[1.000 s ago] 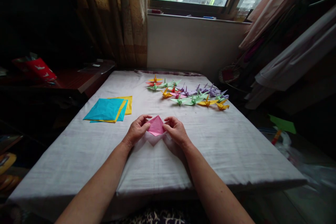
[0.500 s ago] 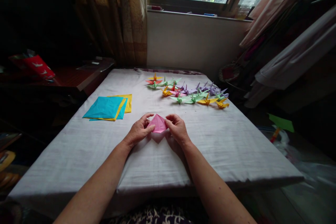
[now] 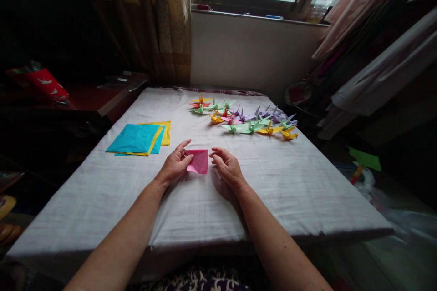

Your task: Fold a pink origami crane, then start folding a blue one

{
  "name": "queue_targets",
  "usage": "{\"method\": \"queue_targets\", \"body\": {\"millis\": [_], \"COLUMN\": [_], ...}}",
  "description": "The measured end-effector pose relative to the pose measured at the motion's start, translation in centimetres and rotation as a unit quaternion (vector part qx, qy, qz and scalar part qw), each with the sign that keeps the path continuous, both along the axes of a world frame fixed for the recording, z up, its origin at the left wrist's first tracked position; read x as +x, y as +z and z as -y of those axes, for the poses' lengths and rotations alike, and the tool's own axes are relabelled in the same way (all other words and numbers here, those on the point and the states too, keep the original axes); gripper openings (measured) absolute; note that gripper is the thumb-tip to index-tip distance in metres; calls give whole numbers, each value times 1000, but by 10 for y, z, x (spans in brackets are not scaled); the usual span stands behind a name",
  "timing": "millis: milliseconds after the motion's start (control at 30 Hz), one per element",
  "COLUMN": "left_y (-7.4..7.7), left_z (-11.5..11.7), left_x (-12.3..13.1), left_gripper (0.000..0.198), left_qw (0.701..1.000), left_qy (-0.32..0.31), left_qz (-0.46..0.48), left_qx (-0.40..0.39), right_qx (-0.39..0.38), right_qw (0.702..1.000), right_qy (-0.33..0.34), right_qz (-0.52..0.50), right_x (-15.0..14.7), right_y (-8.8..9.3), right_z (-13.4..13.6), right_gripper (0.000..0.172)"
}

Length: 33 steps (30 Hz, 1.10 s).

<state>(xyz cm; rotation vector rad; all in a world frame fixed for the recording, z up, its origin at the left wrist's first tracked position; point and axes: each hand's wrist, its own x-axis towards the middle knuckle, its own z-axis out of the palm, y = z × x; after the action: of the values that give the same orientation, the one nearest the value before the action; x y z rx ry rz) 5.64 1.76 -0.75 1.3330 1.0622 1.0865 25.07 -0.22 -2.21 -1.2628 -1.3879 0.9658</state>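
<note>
The left hand (image 3: 175,167) pinches the folded pink paper (image 3: 199,161), midway between the table's (image 3: 307,186) side edges; the right hand's (image 3: 228,168) fingers (image 3: 215,153) spread beside it.

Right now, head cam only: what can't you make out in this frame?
All in the head view:
Folded pink paper: its left corner is covered by the left hand, so pinch or press is unclear. The right hand is open beside it.
Sheet stack: the top blue sheet hides the count.
Paper cranes: too small and overlapping to count.
Red packet: in dark shadow, print unreadable.
Windowsill items: too small to identify.
</note>
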Motion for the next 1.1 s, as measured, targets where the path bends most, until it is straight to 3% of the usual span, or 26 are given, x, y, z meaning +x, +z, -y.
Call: {"method": "queue_targets", "body": {"millis": [200,333,500,633,800,867,967,1100], "left_y": [0,2,12,18,27,33,42,41], "left_z": [1,-8,-33,-56,-72,-68,-46,-9], "left_x": [-7,-9,-4,4,11,11,7,5], "left_gripper": [78,69,62,57,54,39,15,22], "left_qw": [997,976,946,927,865,828,810,776], "left_qy": [-59,-67,-89,-139,-205,-194,-164,-147], "left_qz": [-44,-186,-264,-293,-375,-418,-449,-519], "left_qx": [18,95,163,189,262,319,339,327], "right_qx": [-23,-29,-11,40,67,76,85,101], "right_qw": [999,998,993,960,931,928,926,925], "right_qy": [40,53,56,44,42,44,42,45], "right_qz": [-15,16,108,272,355,363,366,363], "right_x": [-3,-4,1,8,16,16,14,11], "right_y": [-2,2,14,18,16,16,14,11], "right_z": [-1,0,0,-2,-4,-4,-3,-1], "right_gripper": [41,30,21,16,14,13,13,17]}}
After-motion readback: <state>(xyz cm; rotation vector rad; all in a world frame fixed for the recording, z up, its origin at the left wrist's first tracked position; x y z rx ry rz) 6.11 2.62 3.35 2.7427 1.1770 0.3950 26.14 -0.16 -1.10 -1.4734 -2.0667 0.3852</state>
